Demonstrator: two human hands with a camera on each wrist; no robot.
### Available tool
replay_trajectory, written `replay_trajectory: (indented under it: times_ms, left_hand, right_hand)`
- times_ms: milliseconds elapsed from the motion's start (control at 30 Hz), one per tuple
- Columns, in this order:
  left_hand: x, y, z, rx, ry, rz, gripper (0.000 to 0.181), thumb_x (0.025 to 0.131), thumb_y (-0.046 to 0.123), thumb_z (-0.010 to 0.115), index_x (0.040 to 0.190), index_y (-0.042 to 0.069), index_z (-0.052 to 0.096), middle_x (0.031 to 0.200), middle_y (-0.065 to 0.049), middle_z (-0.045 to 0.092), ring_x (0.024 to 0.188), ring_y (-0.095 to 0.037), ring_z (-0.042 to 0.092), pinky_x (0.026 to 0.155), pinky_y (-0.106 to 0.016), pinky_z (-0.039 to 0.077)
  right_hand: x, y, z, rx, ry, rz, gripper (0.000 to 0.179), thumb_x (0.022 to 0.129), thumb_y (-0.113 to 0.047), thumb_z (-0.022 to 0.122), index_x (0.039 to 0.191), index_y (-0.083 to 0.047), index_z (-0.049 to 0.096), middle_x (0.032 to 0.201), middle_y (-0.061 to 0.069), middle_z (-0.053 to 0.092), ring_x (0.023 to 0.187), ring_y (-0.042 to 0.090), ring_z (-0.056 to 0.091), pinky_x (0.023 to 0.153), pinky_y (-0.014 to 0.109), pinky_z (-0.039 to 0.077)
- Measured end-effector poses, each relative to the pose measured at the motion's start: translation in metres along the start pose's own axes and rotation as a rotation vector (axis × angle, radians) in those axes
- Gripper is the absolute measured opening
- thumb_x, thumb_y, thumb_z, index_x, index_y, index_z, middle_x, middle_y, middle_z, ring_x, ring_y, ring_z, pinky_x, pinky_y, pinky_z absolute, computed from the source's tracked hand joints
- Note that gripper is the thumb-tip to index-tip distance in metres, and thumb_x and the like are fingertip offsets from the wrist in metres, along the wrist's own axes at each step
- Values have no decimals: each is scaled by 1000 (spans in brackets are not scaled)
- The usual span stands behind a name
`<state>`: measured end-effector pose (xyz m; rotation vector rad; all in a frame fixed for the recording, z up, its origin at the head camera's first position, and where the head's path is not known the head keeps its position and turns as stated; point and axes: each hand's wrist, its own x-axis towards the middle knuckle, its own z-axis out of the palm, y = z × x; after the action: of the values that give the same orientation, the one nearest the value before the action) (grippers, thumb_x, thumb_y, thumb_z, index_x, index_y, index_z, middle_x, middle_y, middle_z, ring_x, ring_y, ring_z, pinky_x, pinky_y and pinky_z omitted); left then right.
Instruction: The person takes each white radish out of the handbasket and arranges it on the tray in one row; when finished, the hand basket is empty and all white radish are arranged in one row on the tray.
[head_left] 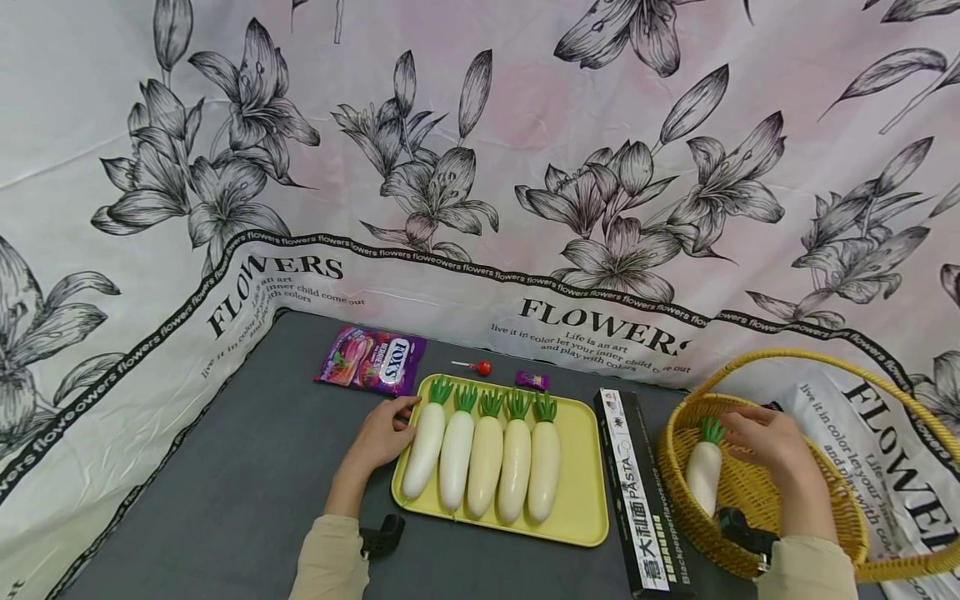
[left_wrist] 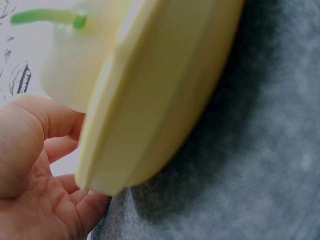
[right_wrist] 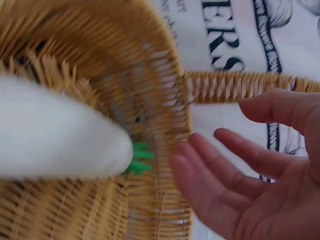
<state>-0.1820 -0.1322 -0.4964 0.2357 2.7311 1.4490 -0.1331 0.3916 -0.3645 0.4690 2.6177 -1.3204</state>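
My left hand [head_left: 384,432] is at the left edge of a yellow tray [head_left: 585,467]; in the left wrist view its thumb and fingers sit around the tray's rim [left_wrist: 150,110]. Several white radishes [head_left: 484,467] with green tops lie side by side on the tray, tops toward the back. My right hand [head_left: 772,442] hovers over a yellow wicker basket [head_left: 825,500], its fingers loosely bent and holding nothing. Beside those fingers, a white radish [head_left: 703,475] lies in the basket; the right wrist view shows a gap between the hand and this radish [right_wrist: 60,130].
A black pasta box [head_left: 637,492] lies between tray and basket. Behind the tray are a purple Fox's candy bag [head_left: 371,360], a red lollipop [head_left: 483,367] and a small purple wrapped sweet [head_left: 532,380]. The basket's tall handle [head_left: 817,360] arches beyond my right hand. Flower-printed cloth [head_left: 450,275] hangs behind.
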Motion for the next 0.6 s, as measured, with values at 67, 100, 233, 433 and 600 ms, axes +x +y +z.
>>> replay_trajectory:
  times_ms: [67,100,233,433,600]
  left_hand:
    - [1,0,0,-1,2,-1,49,81,1,61,131,2,62,100,-11,60,84,-21,62,77,-40,52]
    - [1,-1,0,-4,2,-1,49,81,1,61,131,2,62,100,-11,60,84,-21,62,77,-40,52]
    - [1,-1,1,0,4,4,49,81,1,61,131,2,62,100,-11,60,84,-21,62,77,-40,52]
    - [0,0,0,-4,5,-3,48,82,1,62,130,2,63,100,-11,60,83,-21,62,75,-39,52]
    - [0,2,0,-6,11,-13,48,82,2,63,130,3,63,100,-10,59,83,-21,62,76,-39,52]
  right_hand:
    - [1,4,-3,-24,-23,21,69,103,-33,44,144,19,27,131,36,43,100,28,64,85,40,55]
    - [2,5,-4,-34,-30,30,69,102,-32,44,144,20,27,133,39,39,106,39,60,86,43,54]
    - [4,13,-7,-57,-72,67,69,102,-32,45,141,22,27,138,44,30,122,56,45,88,50,53]
    - [9,25,-9,-44,-181,167,73,99,-33,53,139,22,27,132,45,38,105,47,60,84,51,54]
    - [13,34,-7,13,-227,204,59,96,-29,59,129,19,45,112,31,58,90,30,67,79,47,56]
